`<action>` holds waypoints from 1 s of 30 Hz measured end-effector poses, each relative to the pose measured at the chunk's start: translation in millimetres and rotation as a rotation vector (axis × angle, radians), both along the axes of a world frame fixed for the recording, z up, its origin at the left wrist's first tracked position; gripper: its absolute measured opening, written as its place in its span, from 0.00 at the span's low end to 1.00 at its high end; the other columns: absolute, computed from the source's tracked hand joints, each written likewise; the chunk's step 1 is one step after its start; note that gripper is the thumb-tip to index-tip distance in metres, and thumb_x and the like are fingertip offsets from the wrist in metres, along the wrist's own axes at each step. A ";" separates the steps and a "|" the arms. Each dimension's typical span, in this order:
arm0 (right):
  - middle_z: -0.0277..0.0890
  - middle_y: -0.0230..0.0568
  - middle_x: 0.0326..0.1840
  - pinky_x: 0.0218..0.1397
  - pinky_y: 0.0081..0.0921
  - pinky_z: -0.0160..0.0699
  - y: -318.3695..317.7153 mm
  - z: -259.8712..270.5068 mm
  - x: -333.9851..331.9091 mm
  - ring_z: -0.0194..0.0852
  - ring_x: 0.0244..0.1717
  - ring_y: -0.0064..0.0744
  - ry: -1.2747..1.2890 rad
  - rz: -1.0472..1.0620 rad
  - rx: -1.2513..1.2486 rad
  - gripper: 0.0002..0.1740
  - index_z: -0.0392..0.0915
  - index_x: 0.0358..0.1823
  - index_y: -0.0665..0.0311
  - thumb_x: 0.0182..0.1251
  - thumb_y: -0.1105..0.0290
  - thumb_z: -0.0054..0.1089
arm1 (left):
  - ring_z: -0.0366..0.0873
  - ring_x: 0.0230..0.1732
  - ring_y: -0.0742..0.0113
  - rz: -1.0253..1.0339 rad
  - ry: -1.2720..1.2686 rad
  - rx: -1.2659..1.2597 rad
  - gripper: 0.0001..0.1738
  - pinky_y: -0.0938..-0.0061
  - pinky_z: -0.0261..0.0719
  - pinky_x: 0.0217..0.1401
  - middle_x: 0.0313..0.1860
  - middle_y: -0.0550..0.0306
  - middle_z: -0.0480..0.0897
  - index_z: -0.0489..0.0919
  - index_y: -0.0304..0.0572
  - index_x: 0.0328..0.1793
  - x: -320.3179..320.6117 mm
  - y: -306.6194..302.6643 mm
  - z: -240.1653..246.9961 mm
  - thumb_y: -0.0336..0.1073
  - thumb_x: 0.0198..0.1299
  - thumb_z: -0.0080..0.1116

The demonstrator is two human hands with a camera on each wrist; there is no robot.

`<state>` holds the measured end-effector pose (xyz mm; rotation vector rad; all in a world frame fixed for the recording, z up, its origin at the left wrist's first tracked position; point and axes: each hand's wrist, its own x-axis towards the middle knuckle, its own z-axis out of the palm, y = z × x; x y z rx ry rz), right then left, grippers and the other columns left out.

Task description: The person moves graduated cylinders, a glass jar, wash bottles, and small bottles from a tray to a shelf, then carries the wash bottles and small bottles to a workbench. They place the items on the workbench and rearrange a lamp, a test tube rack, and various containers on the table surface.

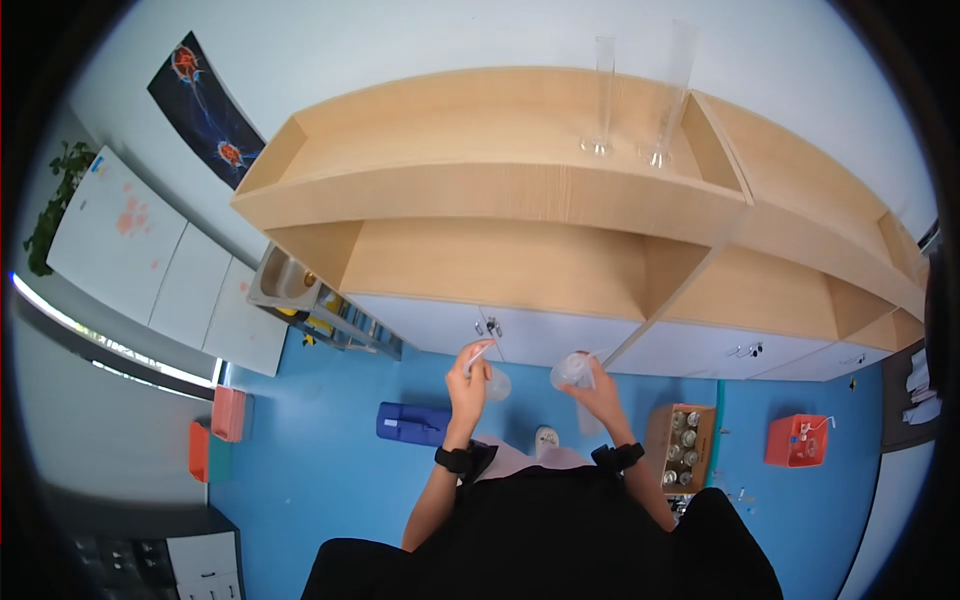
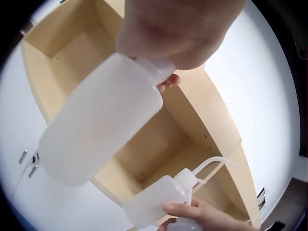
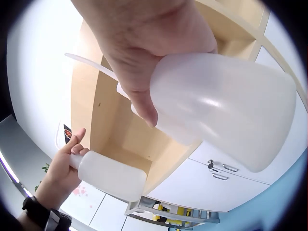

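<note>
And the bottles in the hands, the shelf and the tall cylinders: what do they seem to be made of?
Bottles: probably plastic, softly glossy; their sides look milky and translucent, with soft highlights.
Shelf: wood or wood-look board, smooth and rather matte; fine grain lines show.
Cylinders: glass or clear plastic, shiny; see-through, with glints at the base.

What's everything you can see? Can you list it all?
Bottles: three, cloudy white, held up
Shelf unit: one, tan, centre
Cupboard doors: several, white, underneath
Cylinders: two, clear, on the shelf unit
Poster: one, dark, upper left
Panels: three, white, left
Plant: one, green, far left
Sink: one, silver, left
Floor: one, blue, below
Case: one, blue, floor
Box: one, brown, floor, right
Jars: several, clear, in the box
Bins: at least three, mostly reddish, both sides
Top: one, black, worn
Wristbands: two, black, worn
Shoe: one, white, floor
Left hand: one, bare, gripping one bottle
Right hand: one, bare, gripping two bottles
</note>
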<state>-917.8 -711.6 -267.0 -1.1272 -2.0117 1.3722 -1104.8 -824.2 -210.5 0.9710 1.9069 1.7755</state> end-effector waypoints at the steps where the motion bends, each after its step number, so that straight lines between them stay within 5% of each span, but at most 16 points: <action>1: 0.75 0.42 0.42 0.47 0.27 0.70 7.8 -2.7 -5.8 0.73 0.43 0.31 0.010 -0.007 0.021 0.34 0.67 0.50 0.64 0.39 0.62 0.70 | 0.62 0.18 0.80 0.013 -0.033 0.047 0.12 0.84 0.60 0.21 0.14 0.63 0.67 0.76 0.37 0.43 -6.1 7.0 -2.3 0.30 0.61 0.40; 8: 0.74 0.40 0.45 0.50 0.25 0.69 33.0 -17.7 -58.8 0.71 0.46 0.31 -0.070 0.067 -0.107 0.36 0.65 0.53 0.63 0.39 0.63 0.70 | 0.62 0.18 0.80 -0.026 -0.059 0.083 0.12 0.85 0.60 0.21 0.14 0.62 0.67 0.76 0.36 0.43 -72.6 56.4 -37.3 0.29 0.61 0.40; 10: 0.73 0.44 0.47 0.52 0.26 0.68 46.1 -25.9 -84.2 0.71 0.48 0.34 -0.080 0.187 -0.308 0.39 0.65 0.54 0.65 0.38 0.60 0.70 | 0.62 0.18 0.81 -0.056 -0.021 0.048 0.12 0.85 0.60 0.21 0.14 0.62 0.68 0.76 0.37 0.43 -95.6 65.7 -44.9 0.29 0.61 0.40; 16: 0.71 0.50 0.48 0.54 0.29 0.66 64.8 -36.1 -162.6 0.70 0.50 0.42 -0.175 0.219 0.008 0.41 0.62 0.55 0.66 0.38 0.56 0.69 | 0.63 0.18 0.80 -0.129 0.114 0.064 0.11 0.83 0.62 0.21 0.15 0.61 0.68 0.76 0.40 0.43 -164.6 105.3 -69.3 0.30 0.61 0.41; 20: 0.71 0.50 0.48 0.53 0.28 0.67 75.3 -42.0 -202.1 0.70 0.50 0.43 -0.137 0.183 -0.018 0.41 0.63 0.55 0.66 0.38 0.56 0.68 | 0.64 0.18 0.77 -0.243 0.146 0.027 0.11 0.80 0.64 0.22 0.15 0.60 0.68 0.76 0.39 0.43 -202.3 118.7 -87.6 0.31 0.61 0.41; 24: 0.75 0.43 0.42 0.46 0.31 0.71 82.9 -61.1 -233.8 0.74 0.44 0.42 -0.109 0.031 0.128 0.32 0.66 0.50 0.57 0.40 0.59 0.67 | 0.65 0.18 0.75 -0.277 0.157 0.024 0.11 0.79 0.64 0.23 0.16 0.59 0.69 0.76 0.39 0.43 -232.9 129.0 -95.4 0.32 0.60 0.42; 30: 0.75 0.45 0.41 0.45 0.33 0.71 87.1 -85.5 -266.0 0.73 0.43 0.46 -0.109 0.019 0.137 0.32 0.65 0.50 0.54 0.40 0.60 0.66 | 0.74 0.27 0.57 -0.248 0.294 -0.038 0.11 0.69 0.70 0.32 0.22 0.49 0.75 0.77 0.39 0.40 -265.6 131.6 -119.7 0.36 0.58 0.45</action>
